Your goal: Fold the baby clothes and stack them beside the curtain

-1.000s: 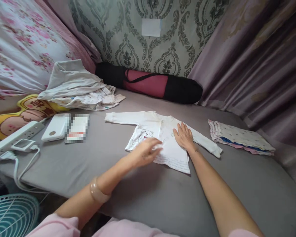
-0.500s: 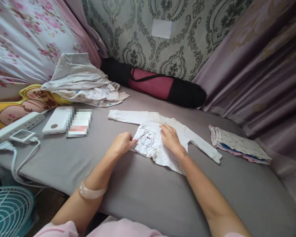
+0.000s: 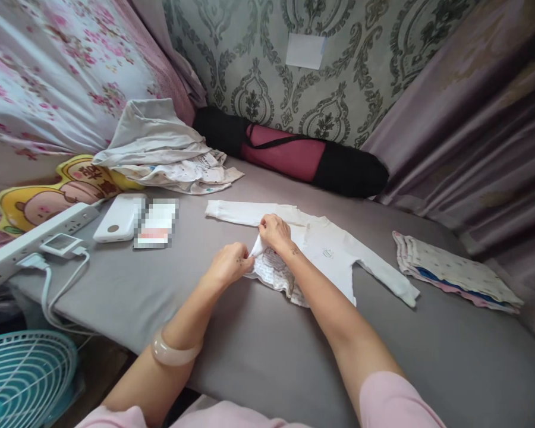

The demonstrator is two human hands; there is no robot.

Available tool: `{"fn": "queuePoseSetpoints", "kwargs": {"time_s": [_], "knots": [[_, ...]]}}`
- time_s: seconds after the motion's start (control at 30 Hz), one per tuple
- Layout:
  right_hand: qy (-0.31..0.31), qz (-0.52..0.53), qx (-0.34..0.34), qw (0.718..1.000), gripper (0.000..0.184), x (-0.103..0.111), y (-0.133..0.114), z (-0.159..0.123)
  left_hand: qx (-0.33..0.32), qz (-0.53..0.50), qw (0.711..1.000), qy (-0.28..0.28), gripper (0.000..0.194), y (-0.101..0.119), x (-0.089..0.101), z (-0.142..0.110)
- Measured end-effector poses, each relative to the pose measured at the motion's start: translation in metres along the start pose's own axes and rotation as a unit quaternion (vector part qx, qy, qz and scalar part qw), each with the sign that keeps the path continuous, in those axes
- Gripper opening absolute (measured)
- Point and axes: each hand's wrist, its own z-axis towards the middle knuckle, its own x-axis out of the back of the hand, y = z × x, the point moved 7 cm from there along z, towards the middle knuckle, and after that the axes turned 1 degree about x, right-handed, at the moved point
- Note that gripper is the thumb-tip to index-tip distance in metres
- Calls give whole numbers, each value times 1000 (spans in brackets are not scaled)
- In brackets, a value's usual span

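A small white long-sleeved baby shirt [image 3: 327,238] lies spread on the grey sheet [image 3: 258,351], its sleeves stretched out to both sides. At its lower left edge my left hand [image 3: 232,261] is closed, pinching the hem between thumb and fingers. My right hand [image 3: 275,230] is closed on the cloth near the left armpit, and the fabric between my two hands is raised a little. Part of the printed bear on the front is covered by my right hand and wrist.
A folded stack of baby clothes [image 3: 457,270] lies at right. Rumpled clothes [image 3: 169,148] are heaped back left. A phone [image 3: 156,223], a white power bank [image 3: 120,218] and a power strip [image 3: 40,238] lie left. A black-and-red bag [image 3: 285,154] rests along the wall; a fan [image 3: 27,374] stands lower left.
My right hand has moved left from the middle of the shirt to its left side and gripped the cloth there. My left hand stays at the hem. The view has shifted slightly.
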Motion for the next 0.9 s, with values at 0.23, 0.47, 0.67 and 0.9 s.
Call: {"fn": "queuePoseSetpoints", "kwargs": {"time_s": [0.23,0.47,0.67,0.9], "knots": [[119,99,0,988,22,-6,6,-2,-8,-50,999,-14,15,-7,2,2],[113,107,20,988,28,-16,10,-2,12,-61,997,-51,17,-20,-2,6],[100,52,60,992,28,-18,1,-3,-4,-94,992,-81,18,-22,0,3],[92,17,76,993,36,-21,-9,-8,0,-15,999,-49,16,-20,3,-1]]}}
